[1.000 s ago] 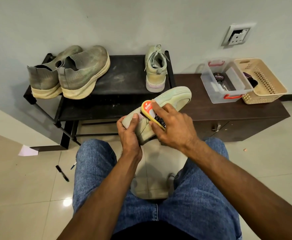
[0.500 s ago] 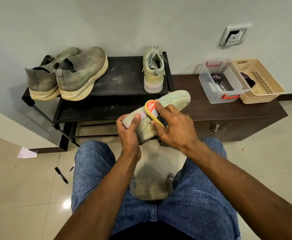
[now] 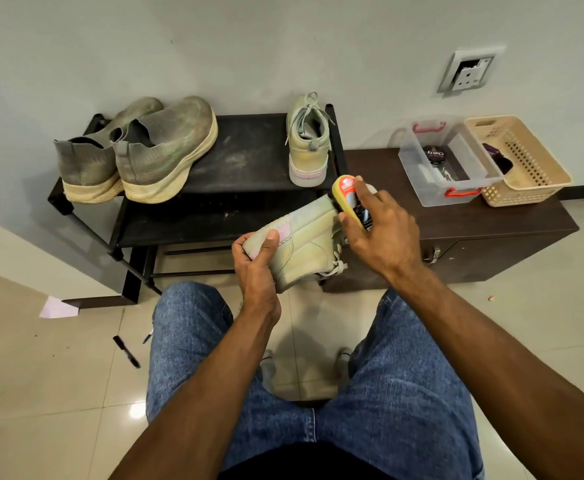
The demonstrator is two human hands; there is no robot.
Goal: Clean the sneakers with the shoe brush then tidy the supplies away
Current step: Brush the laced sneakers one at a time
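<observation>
In front of the rack [image 3: 249,161], the left hand [image 3: 257,268] grips the sneaker [image 3: 301,240] at its heel; the right hand [image 3: 380,223] clasps the brush [image 3: 349,195] against its toe. Brushing is underway; next likely another stroke.

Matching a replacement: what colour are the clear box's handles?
Red, on the clear box; seen in the head view.

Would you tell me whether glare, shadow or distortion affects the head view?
Head view: a small glare spot on the floor tiles; soft shadow beneath the legs; wide-angle bending at the edges; the held sneaker and brush remain sharp.
</observation>
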